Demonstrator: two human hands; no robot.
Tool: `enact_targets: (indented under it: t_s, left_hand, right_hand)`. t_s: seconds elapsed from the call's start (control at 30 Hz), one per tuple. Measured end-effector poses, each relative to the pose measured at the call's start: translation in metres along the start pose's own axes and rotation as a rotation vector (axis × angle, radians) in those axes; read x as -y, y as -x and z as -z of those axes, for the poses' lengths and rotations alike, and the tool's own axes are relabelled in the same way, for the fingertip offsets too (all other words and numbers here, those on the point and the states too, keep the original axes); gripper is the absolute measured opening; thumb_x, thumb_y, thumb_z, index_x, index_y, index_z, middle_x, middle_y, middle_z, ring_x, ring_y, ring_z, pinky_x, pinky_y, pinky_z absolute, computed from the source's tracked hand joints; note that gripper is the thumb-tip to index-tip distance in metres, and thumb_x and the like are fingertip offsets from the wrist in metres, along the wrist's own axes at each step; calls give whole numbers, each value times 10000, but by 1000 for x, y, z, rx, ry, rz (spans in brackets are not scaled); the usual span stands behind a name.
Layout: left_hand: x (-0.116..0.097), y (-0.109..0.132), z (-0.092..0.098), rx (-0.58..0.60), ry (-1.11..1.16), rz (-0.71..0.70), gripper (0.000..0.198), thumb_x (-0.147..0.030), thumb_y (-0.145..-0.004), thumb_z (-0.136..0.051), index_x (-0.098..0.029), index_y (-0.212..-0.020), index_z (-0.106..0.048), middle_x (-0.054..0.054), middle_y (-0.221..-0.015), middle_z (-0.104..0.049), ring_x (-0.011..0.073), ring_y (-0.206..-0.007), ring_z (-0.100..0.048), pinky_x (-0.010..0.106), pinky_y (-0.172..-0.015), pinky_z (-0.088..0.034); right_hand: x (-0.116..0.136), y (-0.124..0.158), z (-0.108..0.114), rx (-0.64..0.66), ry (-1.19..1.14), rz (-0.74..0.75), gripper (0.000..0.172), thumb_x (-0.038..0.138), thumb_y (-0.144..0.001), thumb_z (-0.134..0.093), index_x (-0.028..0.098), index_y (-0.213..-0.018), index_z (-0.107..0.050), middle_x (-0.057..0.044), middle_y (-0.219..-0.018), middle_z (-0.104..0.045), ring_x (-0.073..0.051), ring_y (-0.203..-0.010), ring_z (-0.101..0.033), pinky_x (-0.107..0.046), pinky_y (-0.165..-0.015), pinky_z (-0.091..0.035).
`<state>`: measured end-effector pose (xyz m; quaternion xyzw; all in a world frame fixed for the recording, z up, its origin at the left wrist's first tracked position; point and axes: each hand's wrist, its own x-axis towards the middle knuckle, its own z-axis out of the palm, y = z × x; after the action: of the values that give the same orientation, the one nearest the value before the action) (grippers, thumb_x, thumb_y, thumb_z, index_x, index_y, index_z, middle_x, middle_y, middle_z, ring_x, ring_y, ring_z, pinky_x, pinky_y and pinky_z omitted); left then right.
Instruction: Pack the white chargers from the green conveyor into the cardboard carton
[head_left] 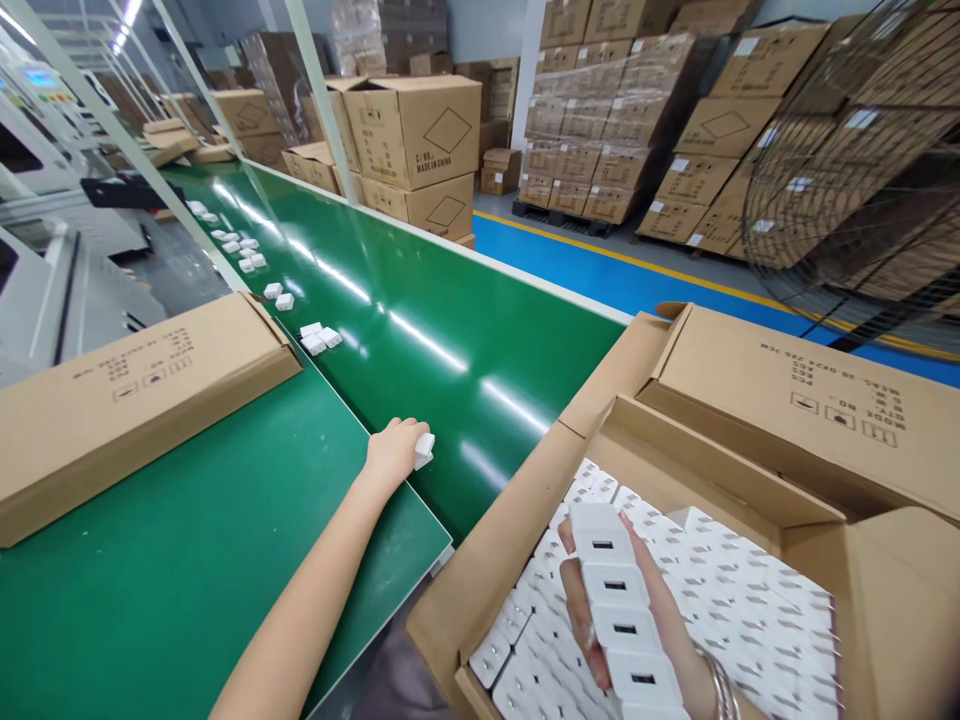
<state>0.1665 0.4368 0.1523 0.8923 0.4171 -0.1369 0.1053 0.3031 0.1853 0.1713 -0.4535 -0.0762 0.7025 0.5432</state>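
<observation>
My left hand (394,452) reaches over the near end of the green conveyor belt (450,310), its fingers wrapped round white USB chargers (424,447) that poke out past the fingertips. A row of several white USB chargers (621,610), ports facing up, lies in my right hand (581,600), with the fingers closed along one side and the thumb along the other. That hand is above an open cardboard box (697,470) filled with rows of white chargers (757,600), metal prongs pointing up. Further along the belt, several loose chargers (319,338) lie near its left edge.
A long closed carton (150,400) rests on the green side table (225,520) at left. Another carton (817,390) stands behind the open box. Beyond the belt are stacked cartons (416,130), pallets of boxes (600,120) and a large wire-guarded fan (862,180) at right.
</observation>
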Motion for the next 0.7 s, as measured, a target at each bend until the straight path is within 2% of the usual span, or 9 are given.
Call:
enact_targets:
  t_s: [0.1, 0.27, 0.4, 0.47, 0.53, 0.57, 0.63, 0.7]
  left_hand:
    - [1, -1, -3, 0, 22, -27, 311, -45, -823, -449, -260, -994, -594, 36, -1114, -621, 240, -1058, -519, 348, -760, -487]
    - [2, -3, -7, 11, 97, -128, 370, -46, -759, -530, -292, -1025, -604, -16, -1206, -625, 228, -1138, -503, 326, -837, -473]
    - [2, -5, -7, 19, 179, -166, 339, -62, -724, -585, -285, -975, -635, -2, -1111, -669, 245, -1097, -550, 337, -844, -480]
    - [0, -5, -4, 12, 241, -189, 308, -88, -719, -620, -265, -970, -640, 10, -1074, -682, 252, -1073, -573, 345, -854, -483]
    - [-6, -2, 2, -3, 319, -232, 312, -128, -714, -667, -243, -1002, -635, 11, -1077, -685, 234, -1053, -594, 325, -879, -481]
    - [-10, 1, 6, -10, 352, -257, 328, -157, -714, -689, -235, -1027, -628, 5, -1079, -686, 218, -1034, -608, 306, -882, -484]
    - [-21, 13, 16, -30, 456, -325, 367, -216, -713, -715, -216, -1067, -617, -5, -1055, -695, 195, -975, -637, 280, -865, -496]
    - [-32, 30, 27, -73, 638, -414, 387, -245, -706, -726, -202, -1076, -621, 0, -1033, -702, 196, -933, -655, 286, -844, -510]
  right_hand:
    - [2, -1, -4, -123, -65, 79, 674, 795, -764, -381, 190, -525, -556, 25, -419, -497, -82, -272, -426, -171, -258, -314]
    - [2, -4, -4, -121, -126, 58, 654, 774, -763, -434, 181, -519, -560, 30, -414, -501, -82, -277, -448, -165, -267, -311]
    - [-1, -2, -6, -151, -114, 61, 653, 771, -770, -429, 185, -517, -564, 24, -423, -505, -79, -290, -440, -184, -295, -341]
    - [7, -1, -4, -193, -56, 47, 657, 774, -775, -414, 188, -514, -557, 17, -413, -500, -92, -301, -444, -208, -314, -365]
    - [26, -1, 3, -287, 66, 57, 646, 787, -763, -412, 197, -534, -542, 5, -423, -509, -120, -341, -473, -241, -351, -403]
    - [39, -2, 10, -371, 166, 111, 626, 791, -757, -414, 205, -574, -539, 3, -446, -521, -136, -372, -492, -259, -373, -421]
    - [69, -6, 28, -595, 490, 326, 587, 785, -777, -365, 226, -700, -528, 3, -527, -550, -165, -444, -523, -290, -422, -446]
    - [97, -11, 49, -806, 965, 572, 556, 728, -849, -229, 243, -781, -492, -4, -600, -563, -189, -530, -553, -307, -491, -454]
